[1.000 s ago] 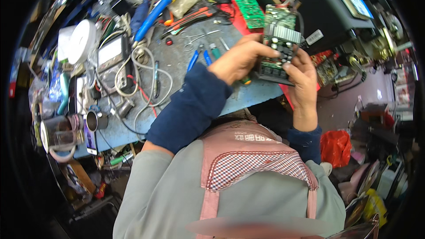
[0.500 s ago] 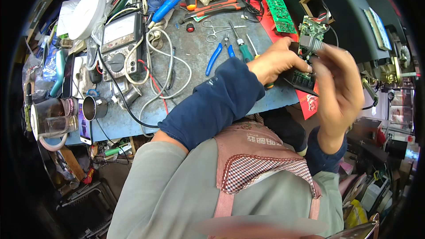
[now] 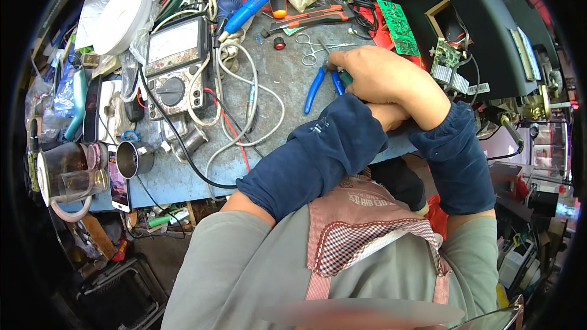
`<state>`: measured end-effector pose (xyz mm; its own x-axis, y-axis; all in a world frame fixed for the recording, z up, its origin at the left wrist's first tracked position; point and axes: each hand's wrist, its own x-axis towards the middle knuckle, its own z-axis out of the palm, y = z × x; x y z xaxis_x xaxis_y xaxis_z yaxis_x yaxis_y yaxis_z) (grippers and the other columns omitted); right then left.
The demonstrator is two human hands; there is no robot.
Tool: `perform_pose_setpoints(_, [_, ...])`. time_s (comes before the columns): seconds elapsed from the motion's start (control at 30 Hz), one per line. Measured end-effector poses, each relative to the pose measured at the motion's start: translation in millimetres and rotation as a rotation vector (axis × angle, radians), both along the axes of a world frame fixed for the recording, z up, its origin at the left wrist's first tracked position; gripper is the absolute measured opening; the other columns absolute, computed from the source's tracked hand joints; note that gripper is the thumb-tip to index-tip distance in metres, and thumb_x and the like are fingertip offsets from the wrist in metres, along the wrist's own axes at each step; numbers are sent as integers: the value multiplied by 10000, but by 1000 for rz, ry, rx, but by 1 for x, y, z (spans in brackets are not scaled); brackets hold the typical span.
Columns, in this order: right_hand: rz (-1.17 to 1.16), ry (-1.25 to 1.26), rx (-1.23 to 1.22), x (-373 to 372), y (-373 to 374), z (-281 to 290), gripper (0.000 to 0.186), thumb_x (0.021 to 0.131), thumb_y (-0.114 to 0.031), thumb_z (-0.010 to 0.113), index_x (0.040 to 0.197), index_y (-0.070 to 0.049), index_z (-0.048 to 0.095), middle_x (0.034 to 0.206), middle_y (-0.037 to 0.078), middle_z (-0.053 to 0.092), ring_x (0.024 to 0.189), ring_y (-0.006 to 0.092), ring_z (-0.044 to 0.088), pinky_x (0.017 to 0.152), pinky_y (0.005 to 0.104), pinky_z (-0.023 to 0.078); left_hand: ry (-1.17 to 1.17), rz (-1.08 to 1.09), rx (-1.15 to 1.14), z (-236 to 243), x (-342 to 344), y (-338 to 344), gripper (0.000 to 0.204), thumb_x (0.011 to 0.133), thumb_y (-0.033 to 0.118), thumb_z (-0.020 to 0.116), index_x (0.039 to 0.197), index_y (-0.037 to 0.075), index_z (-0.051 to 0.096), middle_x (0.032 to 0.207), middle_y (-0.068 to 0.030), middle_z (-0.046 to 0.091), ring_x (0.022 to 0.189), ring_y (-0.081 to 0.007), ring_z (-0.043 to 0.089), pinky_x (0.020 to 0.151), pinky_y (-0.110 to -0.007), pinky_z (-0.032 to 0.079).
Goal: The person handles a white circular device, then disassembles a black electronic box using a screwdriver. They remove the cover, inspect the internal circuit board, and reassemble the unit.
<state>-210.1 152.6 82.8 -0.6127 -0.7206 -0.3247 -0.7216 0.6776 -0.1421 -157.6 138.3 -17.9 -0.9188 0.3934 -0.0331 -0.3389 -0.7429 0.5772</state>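
Both hands met at the right part of the counter (image 3: 269, 79); the right hand (image 3: 391, 76) lay on top, curled down over sth green-handled, prob. a small tool, right beside the blue-handled pliers (image 3: 318, 82); whether it really gripped it, I cannot tell. The left hand (image 3: 382, 113) was almost hidden below; its state cannot be told either. Work seemed not far along: the small board with heatsink (image 3: 445, 61) lay apart, near the black casing (image 3: 483, 30), untouched.
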Motion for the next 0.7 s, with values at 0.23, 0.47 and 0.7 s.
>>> perform_pose_setpoints(0.23, [62, 282, 22, -19, -34, 31, 346, 918, -80, 649, 1248, -45, 748, 1048, 225, 796, 1020, 434, 772, 891, 521, 626, 41, -44, -27, 14, -6, 6, 470, 940, 92, 843, 1385, 42, 700, 1344, -103, 745, 1203, -203, 706, 974, -367, 589])
perform_pose_setpoints(0.47, [-214, 335, 223, -104, -42, 17, 290, 930, -92, 647, 1147, -23, 827, 1138, 208, 814, 1074, 389, 790, 913, 490, 640, 115, -39, -102, 19, -22, 10, 460, 961, 119, 841, 1398, 47, 715, 1379, -95, 748, 1226, -192, 701, 995, -350, 573])
perform_pose_setpoints(0.7, [-459, 177, 429, -117, 10, 18, 934, 791, -433, 958, 1511, 9, 559, 1334, 253, 747, 1273, 423, 704, 1045, 488, 583, 218, -22, -208, 25, -25, 13, 530, 930, 109, 835, 1426, 17, 673, 1385, -95, 743, 1269, -176, 675, 1051, -342, 539])
